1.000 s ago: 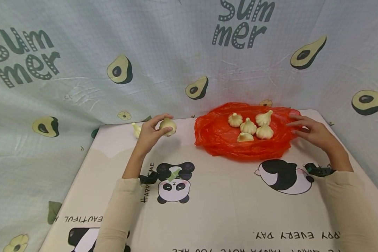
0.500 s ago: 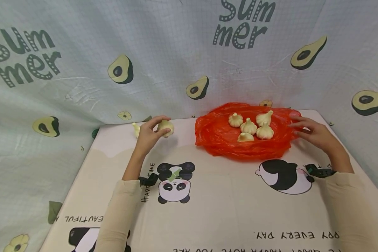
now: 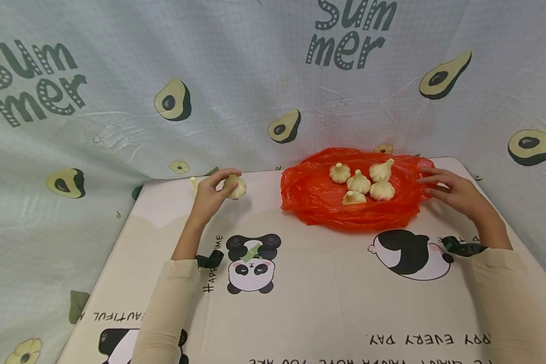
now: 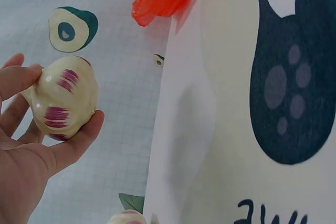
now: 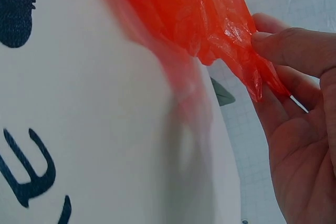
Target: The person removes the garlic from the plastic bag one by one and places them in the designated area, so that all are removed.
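My left hand (image 3: 209,197) grips a garlic bulb (image 3: 237,188) between thumb and fingers above the table's far left part. In the left wrist view this bulb (image 4: 65,97) is cream with purple streaks. Partly hidden behind the left hand, a second garlic bulb (image 3: 194,183) lies at the back edge. A red plastic bag (image 3: 307,198) is spread at the back centre-right, with several garlic bulbs (image 3: 358,182) in its hollow. At the bag's right side, my right hand (image 3: 457,193) pinches its crumpled edge between thumb and fingers, as the right wrist view shows.
The table (image 3: 300,313) wears a pale cover printed with pandas and lettering. Right behind its back edge hangs a light cloth (image 3: 227,60) with avocado prints. A wrist camera (image 3: 210,259) sits on the left wrist, another wrist camera (image 3: 461,246) on the right.
My left hand has drifted left with its garlic bulb, covering more of the bulb behind it. My right hand and the bag stay as they were.
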A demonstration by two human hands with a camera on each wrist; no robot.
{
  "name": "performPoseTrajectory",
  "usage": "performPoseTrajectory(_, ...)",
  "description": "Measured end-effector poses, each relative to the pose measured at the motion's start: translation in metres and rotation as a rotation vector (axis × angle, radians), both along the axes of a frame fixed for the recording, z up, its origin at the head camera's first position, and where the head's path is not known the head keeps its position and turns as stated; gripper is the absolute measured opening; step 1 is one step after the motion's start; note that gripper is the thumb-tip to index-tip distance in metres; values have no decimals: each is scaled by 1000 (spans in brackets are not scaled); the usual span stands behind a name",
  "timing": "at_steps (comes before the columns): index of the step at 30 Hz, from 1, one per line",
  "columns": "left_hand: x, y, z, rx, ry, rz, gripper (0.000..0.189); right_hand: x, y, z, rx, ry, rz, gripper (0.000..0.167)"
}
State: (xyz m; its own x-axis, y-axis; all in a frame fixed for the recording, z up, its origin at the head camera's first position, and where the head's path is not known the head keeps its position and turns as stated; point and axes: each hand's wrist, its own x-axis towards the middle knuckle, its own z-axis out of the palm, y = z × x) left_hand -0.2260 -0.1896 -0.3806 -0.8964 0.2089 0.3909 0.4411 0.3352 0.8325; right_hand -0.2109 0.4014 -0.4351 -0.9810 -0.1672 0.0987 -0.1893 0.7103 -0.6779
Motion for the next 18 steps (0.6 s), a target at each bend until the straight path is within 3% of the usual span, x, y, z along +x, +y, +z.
performPoseTrajectory(18,-9,-16,-8,-37,-27,-19,25,1,-2,0,-13,-32,-11,36)
